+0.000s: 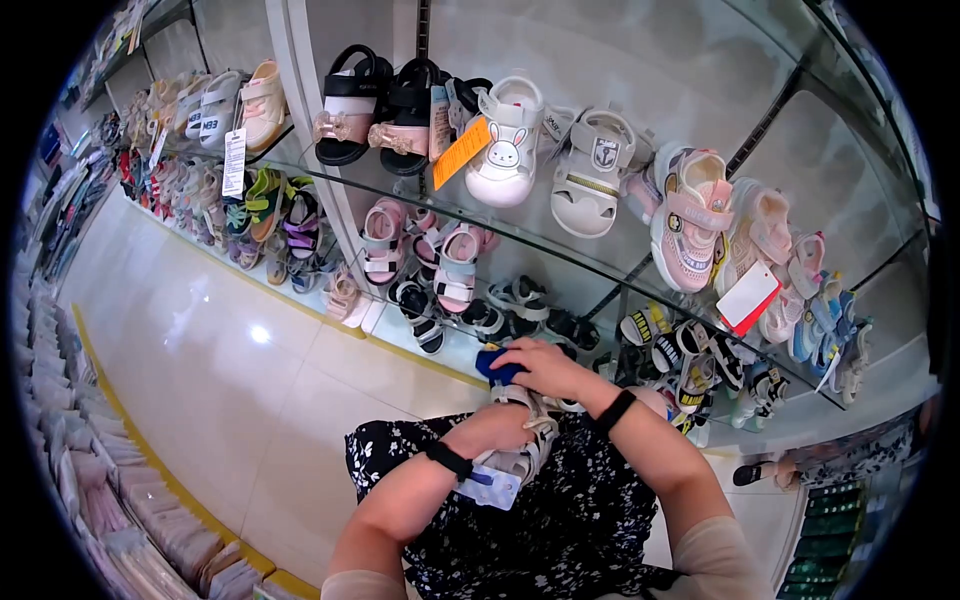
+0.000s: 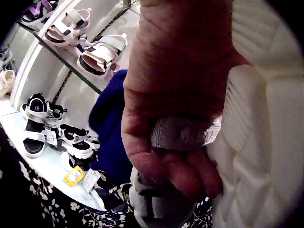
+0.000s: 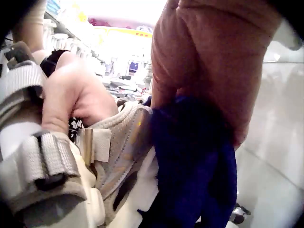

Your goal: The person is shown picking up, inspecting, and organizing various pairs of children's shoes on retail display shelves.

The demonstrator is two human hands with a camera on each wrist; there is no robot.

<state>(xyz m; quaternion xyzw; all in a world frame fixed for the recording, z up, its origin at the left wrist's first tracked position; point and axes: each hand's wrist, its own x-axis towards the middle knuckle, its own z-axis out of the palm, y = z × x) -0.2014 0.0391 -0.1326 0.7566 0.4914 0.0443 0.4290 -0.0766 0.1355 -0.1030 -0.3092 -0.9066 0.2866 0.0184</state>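
Observation:
My left hand [image 1: 500, 428] grips a pair of beige-and-white children's sandals [image 1: 541, 437] above the lap. In the left wrist view its fingers [image 2: 183, 173] curl round a grey strap, and a pale ridged sole [image 2: 266, 128] fills the right side. A white tag [image 1: 490, 487] hangs from the pair. My right hand [image 1: 550, 368] holds a dark blue cloth [image 1: 497, 367], bunched under the fingers at the far end of the sandals. In the right wrist view the cloth [image 3: 190, 166] lies against the side of one sandal [image 3: 126, 147]; the other sandal [image 3: 33, 166] is at left.
A glass shelf [image 1: 560, 255] with children's shoes and sandals crosses ahead, price tags hanging from some. Several more sandals [image 1: 420, 315] stand on the low white ledge below. Packed clothing [image 1: 100, 470] lines the left. A person's foot [image 1: 755, 472] shows at right.

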